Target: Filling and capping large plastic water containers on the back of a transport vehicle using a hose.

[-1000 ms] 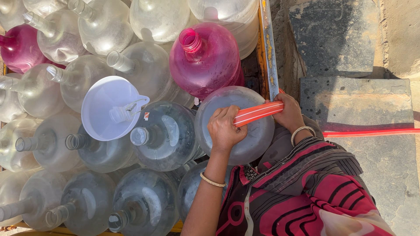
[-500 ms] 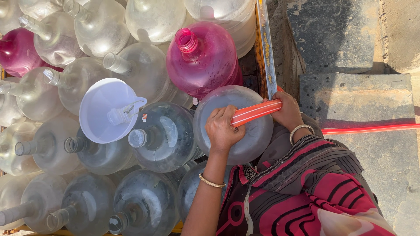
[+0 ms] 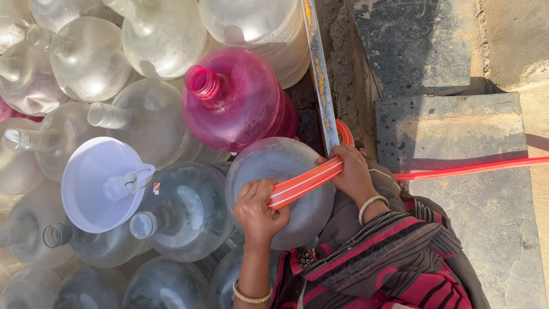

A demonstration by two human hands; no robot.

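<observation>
Hose held flat across a clear jug

Hose [image 3: 303, 183], orange-red with pale stripes, flattened, lies across the top of a clear jug [image 3: 280, 191] at centre. Left hand [image 3: 258, 210] is closed around the hose's near left end, fingers curled over it, knuckles resting on the jug. Right hand [image 3: 350, 171] grips the same hose further right, at the jug's right edge, thumb on top. Between the two hands the hose runs taut and straight, touching the jug's surface. Past the right hand it loops up by a metal rail [image 3: 320, 80], then runs away to the right over a stone slab [image 3: 457, 131] to the edge of view.

Each wrist carries a bangle. A red and black striped garment [image 3: 394, 263] fills the near right.

Pink jug [image 3: 240, 100] sits just beyond the clear one, touching it, neck open and tilted to the far left. White funnel [image 3: 100, 183] rests to the left, its spout pointing right towards a dark-tinted clear jug [image 3: 183, 212] beside the held one. Many more clear jugs [image 3: 86, 57] lie packed together across the left and far side, necks mostly pointing left, uncapped where visible. Metal rail runs from far to near along the right of the jugs, with bare dirt and stone slabs beyond it in sun.
</observation>
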